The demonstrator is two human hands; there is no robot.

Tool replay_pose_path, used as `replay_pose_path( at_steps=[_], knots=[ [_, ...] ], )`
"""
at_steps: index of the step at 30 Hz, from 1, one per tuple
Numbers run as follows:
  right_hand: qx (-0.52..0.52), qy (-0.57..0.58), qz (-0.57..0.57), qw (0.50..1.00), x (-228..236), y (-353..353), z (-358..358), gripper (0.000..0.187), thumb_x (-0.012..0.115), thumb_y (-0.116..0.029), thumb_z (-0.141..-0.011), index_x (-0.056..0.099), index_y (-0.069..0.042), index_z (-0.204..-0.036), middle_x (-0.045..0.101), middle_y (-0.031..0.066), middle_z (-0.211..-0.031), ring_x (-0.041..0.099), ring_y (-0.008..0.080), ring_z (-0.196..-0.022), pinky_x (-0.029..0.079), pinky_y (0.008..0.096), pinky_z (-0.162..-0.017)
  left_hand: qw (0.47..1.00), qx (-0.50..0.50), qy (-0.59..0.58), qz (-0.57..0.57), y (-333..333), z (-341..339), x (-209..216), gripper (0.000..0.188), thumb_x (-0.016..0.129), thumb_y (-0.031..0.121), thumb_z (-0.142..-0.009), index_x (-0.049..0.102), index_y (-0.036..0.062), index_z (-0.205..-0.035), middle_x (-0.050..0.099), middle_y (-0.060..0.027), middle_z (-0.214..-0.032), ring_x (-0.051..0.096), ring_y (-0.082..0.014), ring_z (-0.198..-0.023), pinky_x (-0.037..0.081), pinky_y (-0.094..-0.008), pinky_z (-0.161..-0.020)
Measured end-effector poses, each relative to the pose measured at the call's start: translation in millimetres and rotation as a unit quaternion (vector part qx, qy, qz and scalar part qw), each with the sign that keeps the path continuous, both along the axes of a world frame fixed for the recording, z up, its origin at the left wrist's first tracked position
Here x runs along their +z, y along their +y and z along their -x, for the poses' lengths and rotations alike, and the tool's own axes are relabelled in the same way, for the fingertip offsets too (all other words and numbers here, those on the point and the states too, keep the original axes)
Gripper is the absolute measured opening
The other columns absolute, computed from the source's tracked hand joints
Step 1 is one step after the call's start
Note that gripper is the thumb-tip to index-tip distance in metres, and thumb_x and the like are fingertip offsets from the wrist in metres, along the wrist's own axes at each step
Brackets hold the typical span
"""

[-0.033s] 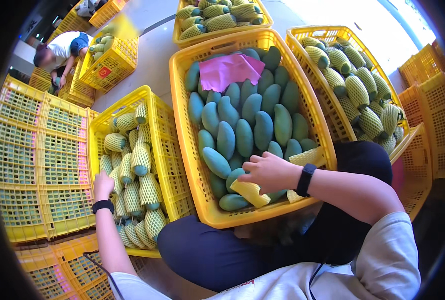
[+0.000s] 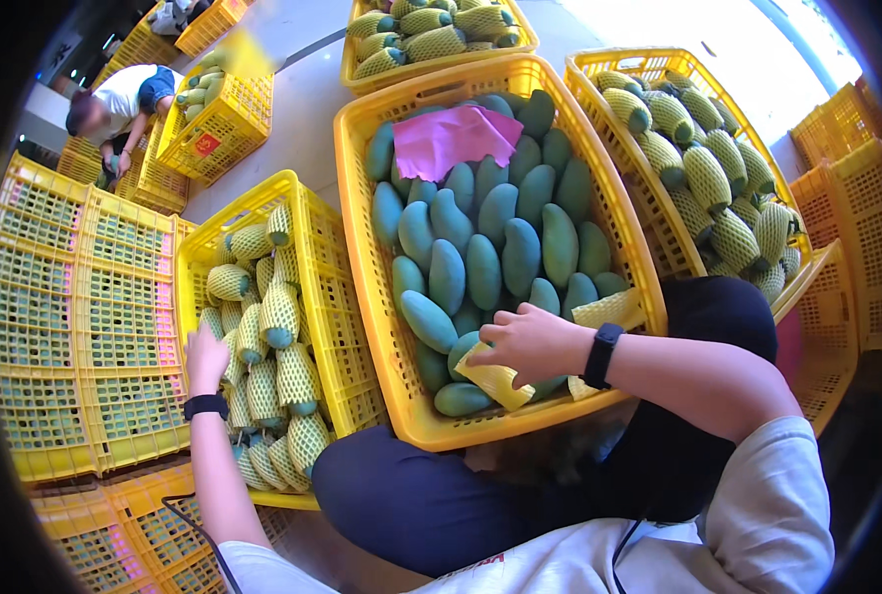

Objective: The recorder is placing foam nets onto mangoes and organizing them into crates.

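— Where is the right hand (image 2: 528, 342)?

— In the middle crate (image 2: 362, 238), at its near end. It lies over the bare green mangoes (image 2: 480, 262) with the fingers curled down around a yellow foam net (image 2: 495, 381), pinching it against a mango underneath. A black watch (image 2: 601, 354) sits on that wrist.

— And the left hand (image 2: 206, 358)?

— Down in the left crate (image 2: 312, 297), at its outer side, on the netted mangoes (image 2: 277, 371). The fingers point away from the person and rest on the fruit; whether they grip one I cannot tell (the palm faces down and hides it). It wears a black band (image 2: 205, 405).

— What else lies in the middle crate?

— A pink sheet (image 2: 451, 139) at the far end, on top of the mangoes, and another foam net (image 2: 604, 309) at the right wall, just beside the right forearm.

— Around them?

— A crate of netted mangoes to the right (image 2: 698, 163), another beyond the middle one (image 2: 431, 30). Empty crates (image 2: 74, 307) lie to the far left. Another person (image 2: 114, 104) bends over a crate (image 2: 218, 124) at the upper left, well apart.

— The person's posture?

— Seated, dark trousers (image 2: 441, 505), knees just beside the middle crate's near wall.
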State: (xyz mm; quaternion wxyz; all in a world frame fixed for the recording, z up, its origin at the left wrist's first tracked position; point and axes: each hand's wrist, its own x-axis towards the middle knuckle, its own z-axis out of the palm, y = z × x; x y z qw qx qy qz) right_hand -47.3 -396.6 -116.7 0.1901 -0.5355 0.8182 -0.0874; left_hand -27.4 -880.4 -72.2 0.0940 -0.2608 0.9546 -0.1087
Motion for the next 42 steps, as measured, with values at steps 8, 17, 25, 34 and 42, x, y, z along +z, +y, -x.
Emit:
replay_pose_path(
  at_steps=[8, 17, 25, 34, 42],
  knots=[
    [0.048, -0.02, 0.03, 0.998, -9.7, -14.6, -18.1, 0.015, 0.065, -0.022, -0.069, 0.066, -0.009, -0.077, 0.055, 0.0058, -0.096, 0.055, 0.0227, -0.093, 0.045, 0.0375, -0.072, 0.904, -0.224, -0.192, -0.309, 243.6, 57.7, -31.8, 0.044, 0.055, 0.028, -0.079, 0.054, -0.0013, -0.112, 0.063, -0.0219, -0.091, 0.062, -0.032, -0.086, 0.048, -0.0381, -0.077],
    [-0.203, -0.005, 0.136, 0.97, 79.4, 34.8, 18.7, 0.034, 0.056, 0.003, -0.067, 0.047, 0.002, -0.099, 0.043, 0.0194, -0.1, 0.059, 0.0361, -0.067, 0.05, 0.0407, -0.061, 0.965, -0.072, -0.016, -0.25, 300.5, 17.2, -129.8, 0.057, 0.069, 0.029, -0.072, 0.04, 0.0067, -0.117, 0.058, -0.0279, -0.093, 0.055, -0.0431, -0.09, 0.044, -0.0453, -0.082],
    [-0.36, 0.045, 0.261, 0.894, 109.4, 59.1, 43.8, 0.022, 0.056, -0.004, -0.071, 0.053, -0.002, -0.093, 0.058, 0.0172, -0.084, 0.058, 0.0344, -0.081, 0.047, 0.0405, -0.073, 0.869, -0.053, 0.207, -0.447, 290.4, 27.9, -82.0, 0.072, 0.075, 0.011, -0.064, 0.032, 0.0158, -0.122, 0.053, -0.0228, -0.101, 0.057, -0.0368, -0.09, 0.048, -0.0408, -0.077],
    [-0.358, -0.017, 0.358, 0.862, 129.9, 55.3, 44.1, 0.024, 0.062, -0.009, -0.07, 0.062, -0.001, -0.093, 0.06, 0.0171, -0.085, 0.059, 0.0335, -0.078, 0.048, 0.0381, -0.072, 0.444, 0.0, 0.242, -0.863, 337.4, 11.1, 63.4, 0.051, 0.05, 0.037, -0.086, 0.042, 0.0035, -0.123, 0.055, -0.0086, -0.111, 0.056, -0.0209, -0.101, 0.048, -0.0395, -0.085],
    [-0.246, -0.457, 0.472, 0.712, 128.5, 51.4, 29.8, 0.049, 0.073, -0.011, -0.073, 0.053, 0.002, -0.116, 0.053, 0.0005, -0.079, 0.052, 0.007, -0.072, 0.047, 0.0224, -0.068, 0.402, 0.048, 0.167, -0.899, 357.5, 3.0, 58.3, 0.055, 0.036, 0.048, -0.091, 0.042, 0.0052, -0.124, 0.054, -0.0099, -0.115, 0.055, -0.02, -0.103, 0.047, -0.0348, -0.085]
  ],
)
